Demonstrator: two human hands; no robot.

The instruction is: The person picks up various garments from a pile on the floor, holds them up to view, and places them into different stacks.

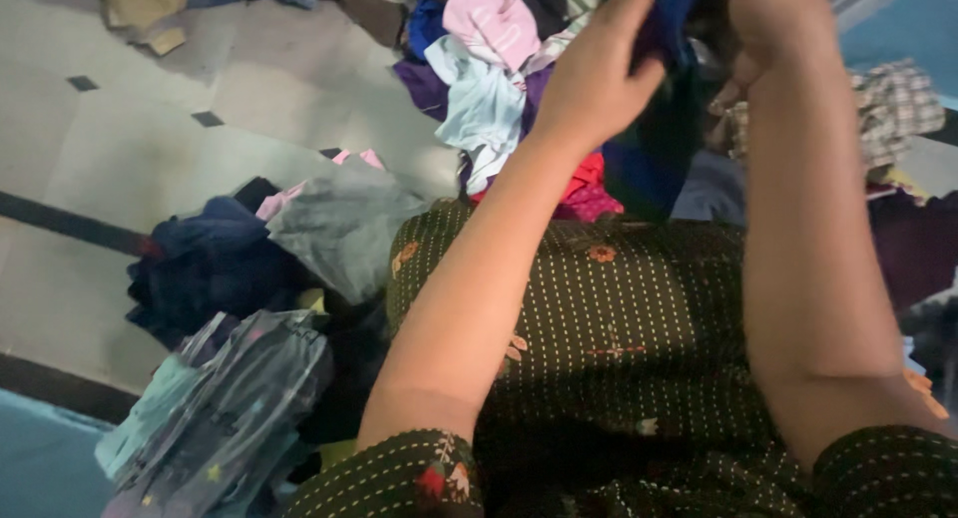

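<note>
Both my arms reach forward over my lap, which is covered by a dark green dotted garment (619,308). My left hand (597,74) is closed on a dark blue and green cloth (649,149) that hangs down in front of me. My right hand (773,19) grips the same dark cloth at the top edge of the view; its fingers are partly cut off. Behind the cloth lies a heap of mixed clothes (479,69), with pink, light blue and purple pieces.
A grey garment (339,224) and dark blue clothes (210,263) lie on the left. A folded pale blue printed piece (220,408) sits at the lower left. A checked cloth (898,104) lies at the right. Pale floor tiles (120,149) spread to the left.
</note>
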